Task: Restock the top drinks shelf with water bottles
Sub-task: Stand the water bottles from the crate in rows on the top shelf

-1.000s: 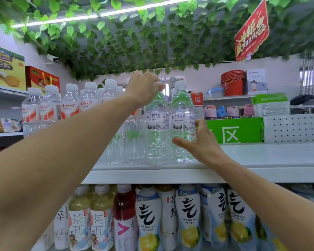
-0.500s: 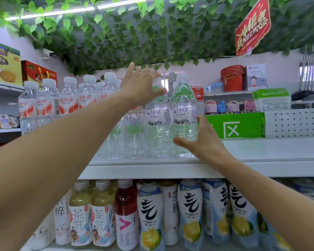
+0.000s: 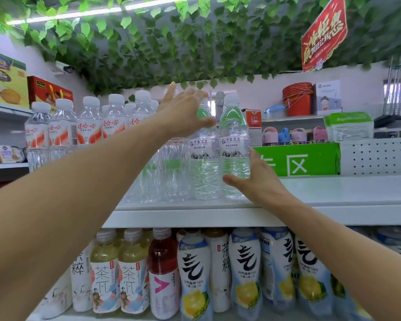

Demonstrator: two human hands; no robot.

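Here, in the head view, I have both arms stretched up to the white top shelf [image 3: 333, 198]. My left hand [image 3: 183, 114], at about 12 o'clock, is spread with straight fingers and holds nothing; it hangs in front of the neck of the left one of two clear plastic water bottles with white-and-blue labels [image 3: 204, 163], and I cannot tell whether the thumb touches it. My right hand [image 3: 257, 181], just right of centre, is open too, with its palm and thumb against the lower side of the right clear water bottle with a white cap [image 3: 233, 147]. Both bottles stand upright on the shelf, side by side and touching, near its front edge. At 10 o'clock stands a row of clear bottles with red-and-white labels [image 3: 88, 128], also upright. At 3 o'clock a green cardboard box with white characters [image 3: 310, 158] sits farther back on the shelf. Below, at 6 o'clock, the lower shelf holds tall white-and-blue lemon drink bottles [image 3: 245, 274] and yellow tea bottles [image 3: 107, 272]. Green artificial ivy leaves [image 3: 171, 42] hang overhead, with a red hanging sign [image 3: 323, 33] at 1 o'clock.
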